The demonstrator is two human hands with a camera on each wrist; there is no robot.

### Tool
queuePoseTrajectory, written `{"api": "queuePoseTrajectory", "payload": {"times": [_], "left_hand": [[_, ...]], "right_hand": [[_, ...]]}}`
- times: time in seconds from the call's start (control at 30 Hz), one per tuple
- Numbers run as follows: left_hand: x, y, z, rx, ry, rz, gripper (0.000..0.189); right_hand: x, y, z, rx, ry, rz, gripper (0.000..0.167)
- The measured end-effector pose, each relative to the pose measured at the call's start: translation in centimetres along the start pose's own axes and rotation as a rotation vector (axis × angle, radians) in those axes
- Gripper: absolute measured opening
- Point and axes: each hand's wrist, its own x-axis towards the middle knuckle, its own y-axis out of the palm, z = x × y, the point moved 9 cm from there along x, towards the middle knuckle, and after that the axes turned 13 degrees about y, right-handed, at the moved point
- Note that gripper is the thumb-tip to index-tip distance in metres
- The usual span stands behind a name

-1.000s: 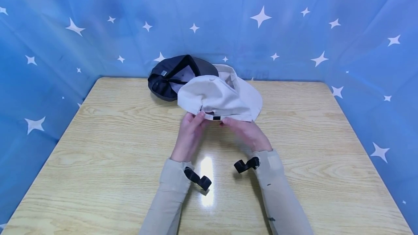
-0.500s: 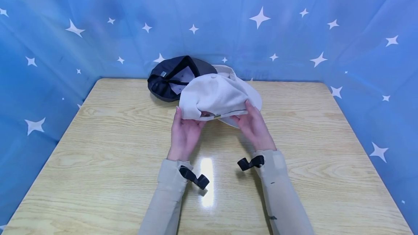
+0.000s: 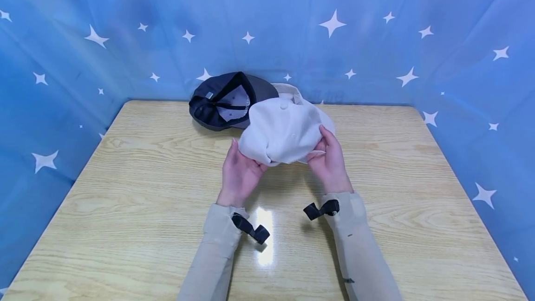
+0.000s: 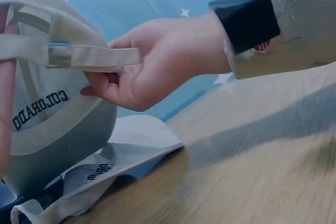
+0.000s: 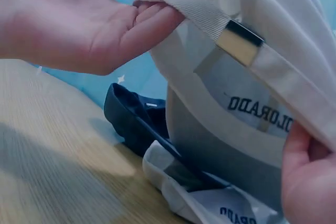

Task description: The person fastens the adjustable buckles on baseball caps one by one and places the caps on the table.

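A white cap (image 3: 286,129) is held above the table between both hands, its crown turned toward the head camera. At one side of its rim, my left hand (image 3: 241,178) grips the edge. Opposite, my right hand (image 3: 332,166) holds the rim by the strap end, thumb outside. In the right wrist view the back strap carries a metal buckle (image 5: 239,43), and COLORADO shows mirrored inside the crown. Beneath lies a second white cap (image 4: 142,135), mostly hidden in the head view. A dark cap (image 3: 221,99) rests behind at the left, its inside facing up.
The wooden table (image 3: 138,175) spreads on both sides of the arms. A blue curtain (image 3: 376,55) with white stars hangs along its back and sides. The caps sit near the back edge. Black straps (image 3: 251,229) hang from both wrists.
Both hands have spread from the strap's middle to the sides of the rim. The white cap has shifted right and nearer, tilting so its strap opening no longer shows in the head view.
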Motion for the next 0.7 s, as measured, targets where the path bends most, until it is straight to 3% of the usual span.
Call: {"api": "queuePoseTrajectory", "payload": {"times": [0.1, 0.3, 0.5, 0.6, 0.7], "left_hand": [[0.0, 0.3, 0.4, 0.031, -0.020, 0.047, 0.050], [0.0, -0.2, 0.7, 0.136, -0.011, 0.039, 0.048], [-0.6, -1.1, 1.4, 0.449, -0.080, -0.013, 0.038], [-0.9, -1.3, 2.3, 0.621, -0.142, 0.007, 0.042], [-1.2, -1.5, 3.6, 0.730, -0.202, 0.006, 0.046]], "right_hand": [[-0.2, 0.1, -0.1, -0.009, 0.017, -0.025, 0.019], [-0.8, 1.8, 0.3, -0.053, 0.033, 0.123, 0.011], [-1.9, 2.0, 2.3, -0.238, -0.108, 0.147, 0.016], [-2.6, 1.5, 3.4, -0.293, -0.177, 0.135, 0.017], [-3.4, 0.9, 4.4, -0.338, -0.238, 0.118, 0.015]]}}
